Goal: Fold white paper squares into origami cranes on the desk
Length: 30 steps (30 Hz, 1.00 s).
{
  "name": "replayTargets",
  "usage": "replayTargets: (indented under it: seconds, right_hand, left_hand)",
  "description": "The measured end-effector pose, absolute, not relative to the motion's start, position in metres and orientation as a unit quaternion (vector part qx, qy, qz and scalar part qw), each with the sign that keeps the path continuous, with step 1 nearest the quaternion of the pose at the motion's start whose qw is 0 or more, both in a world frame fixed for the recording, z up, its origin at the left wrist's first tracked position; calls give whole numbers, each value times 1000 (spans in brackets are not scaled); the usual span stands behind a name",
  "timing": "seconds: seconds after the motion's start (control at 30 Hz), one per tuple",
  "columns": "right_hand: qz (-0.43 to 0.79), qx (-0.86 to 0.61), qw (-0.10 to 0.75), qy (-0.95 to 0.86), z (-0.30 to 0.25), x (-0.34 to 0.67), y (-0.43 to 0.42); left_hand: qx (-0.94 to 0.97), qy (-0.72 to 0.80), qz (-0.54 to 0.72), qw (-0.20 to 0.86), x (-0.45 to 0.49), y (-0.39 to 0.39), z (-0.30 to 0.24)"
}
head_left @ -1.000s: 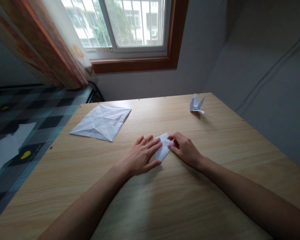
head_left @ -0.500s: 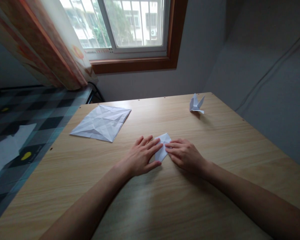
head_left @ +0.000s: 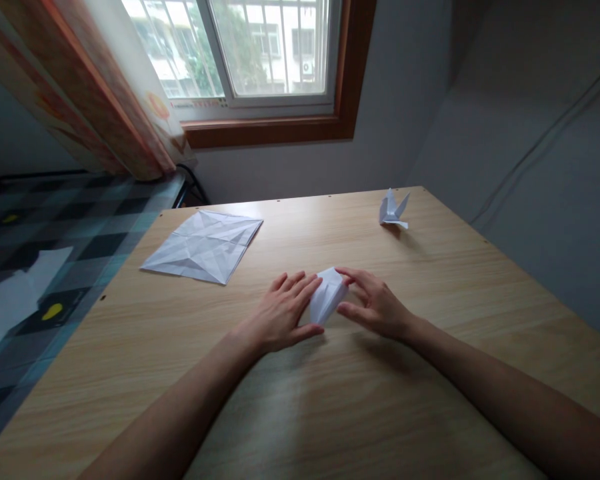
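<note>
A small folded piece of white paper (head_left: 328, 295) lies on the wooden table, its right flap tilted up off the surface. Flat over its left side rests my left hand (head_left: 283, 310), fingers stretched out and thumb at the lower corner. At the raised flap is my right hand (head_left: 375, 303); its index finger touches the upper right edge, and the thumb is apart from it, lower down. Part of the paper is hidden under the left fingers.
A larger creased stack of white paper (head_left: 205, 247) lies at the back left of the table (head_left: 300, 413). An origami figure (head_left: 392, 209) stands at the back right. Loose white paper (head_left: 20, 293) rests on a checked cloth (head_left: 100, 230) to the left.
My right fingers have spread from lying on the paper to its right edge, and that flap has risen. The left hand has stayed in place.
</note>
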State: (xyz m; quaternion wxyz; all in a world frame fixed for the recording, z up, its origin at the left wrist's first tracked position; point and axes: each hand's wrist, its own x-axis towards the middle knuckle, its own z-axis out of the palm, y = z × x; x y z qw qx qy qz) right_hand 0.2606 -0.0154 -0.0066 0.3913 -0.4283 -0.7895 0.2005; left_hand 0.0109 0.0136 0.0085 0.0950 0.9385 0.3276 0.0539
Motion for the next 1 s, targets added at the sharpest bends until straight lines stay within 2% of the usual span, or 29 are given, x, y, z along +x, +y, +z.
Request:
replayTargets:
  seconds: [0.07, 0.13, 0.27, 0.47, 0.6, 1.0]
  right_hand:
    - [226, -409, 402, -787, -3, 262, -17]
    - [222, -381, 372, -817, -2, 264, -18]
    - [131, -339, 292, -885, -5, 265, -17]
    - [76, -332, 271, -901, -10, 270, -11]
    - [58, -310, 258, -913, -7, 275, -8]
    - [46, -295, 220, -929, -1, 274, -14]
  left_hand:
    - [937, 329, 62, 100, 11, 14, 8]
    - [935, 330, 76, 105, 11, 15, 6]
    - [928, 328, 130, 118, 10, 17, 5]
    - [910, 320, 219, 144, 6, 17, 10]
    - [920, 303, 200, 148, 7, 18, 11]
    - [943, 285, 159, 61, 11, 16, 12]
